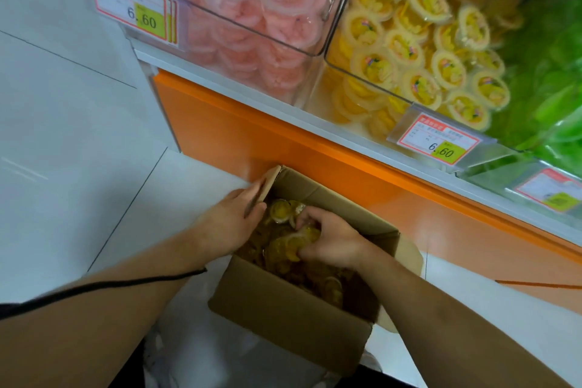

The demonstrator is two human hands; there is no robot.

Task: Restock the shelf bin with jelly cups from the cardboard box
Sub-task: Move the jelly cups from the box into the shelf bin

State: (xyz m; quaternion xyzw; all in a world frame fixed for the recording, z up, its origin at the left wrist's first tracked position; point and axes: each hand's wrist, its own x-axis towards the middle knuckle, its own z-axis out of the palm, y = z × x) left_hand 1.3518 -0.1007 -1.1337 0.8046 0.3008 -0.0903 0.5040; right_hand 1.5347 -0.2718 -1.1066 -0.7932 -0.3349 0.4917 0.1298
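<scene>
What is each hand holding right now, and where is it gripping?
The right hand grips yellow jelly cups by their rims inside the cardboard box. The left hand holds the box's side flap.

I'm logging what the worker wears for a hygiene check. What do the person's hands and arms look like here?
Both hands are bare: no gloves, rings or watch show on the left hand or the right hand. Both forearms are uncovered, with no sleeve reaching into view. A thin black cord lies across the left forearm, running off the picture's left edge. Nothing else is worn that the picture shows.
</scene>
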